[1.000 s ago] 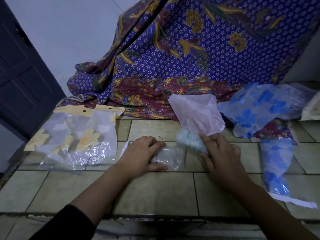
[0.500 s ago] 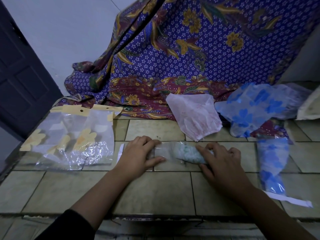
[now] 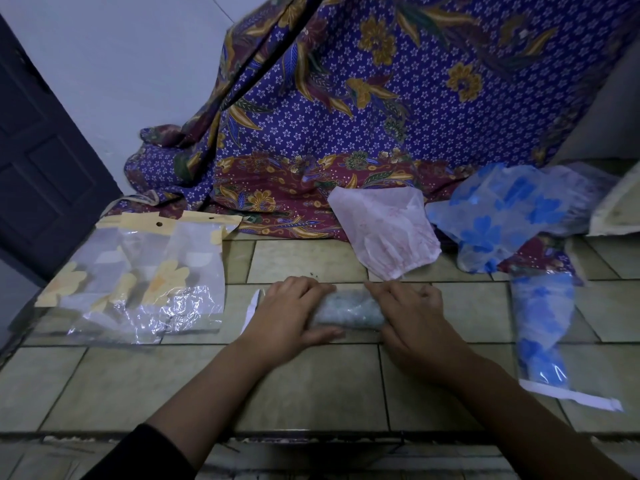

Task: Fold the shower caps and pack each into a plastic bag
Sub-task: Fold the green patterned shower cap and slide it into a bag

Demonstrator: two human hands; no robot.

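Note:
A folded pale green shower cap sits inside a small clear plastic bag (image 3: 349,310) on the tiled counter (image 3: 311,386). My left hand (image 3: 289,315) grips the bag's left part, fingers curled over the top and thumb along the near edge. My right hand (image 3: 414,317) holds the bag's right end, fingers curled against the rolled cap. A pink shower cap (image 3: 384,237) lies loose behind my hands. A blue floral shower cap (image 3: 512,209) lies crumpled at the back right. A packed bag with a blue cap (image 3: 540,327) rests at the right.
A stack of empty clear bags with yellow headers (image 3: 149,271) lies at the left. A purple batik cloth (image 3: 346,116) hangs down along the back. A dark door (image 3: 41,150) stands at the far left. The counter's front edge (image 3: 311,436) runs just below my forearms.
My right hand has slid the green cap leftward into the clear bag, and both hands have closed in on the filled bag. The left hand stayed on the bag.

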